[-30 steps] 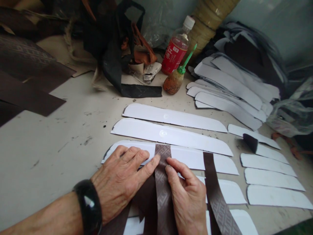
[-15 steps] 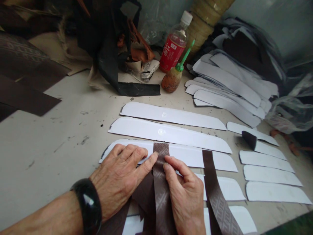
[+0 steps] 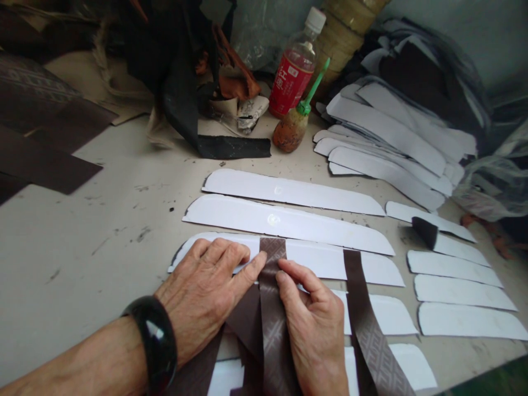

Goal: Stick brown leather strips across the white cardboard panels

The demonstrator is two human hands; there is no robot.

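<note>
A brown patterned strip (image 3: 274, 313) runs toward me, its squared far end lying on a white curved-edge piece (image 3: 317, 261). My left hand (image 3: 214, 280), with a dark bangle (image 3: 154, 338) at the wrist, rests palm down on that white piece. Its fingers are loosely bent, and its thumb presses the strip's left edge. Thumb and index finger of my right hand (image 3: 315, 324) pinch the right edge of the same strip. A second brown strip (image 3: 365, 324) lies further right across the white pieces. More brown material (image 3: 247, 316) shows partly hidden beneath my hands.
Two long white pieces (image 3: 289, 223) lie beyond my hands, and several shorter ones (image 3: 457, 289) at right. Behind stand a red-labelled bottle (image 3: 291, 80) and a glue bottle with green nozzle (image 3: 291, 129). White pieces (image 3: 388, 135) are heaped back right; brown sheets (image 3: 49, 159) lie left.
The view has shifted slightly, so the pieces at right appear a little further right. Both hands keep their places on the strip, with hardly any movement.
</note>
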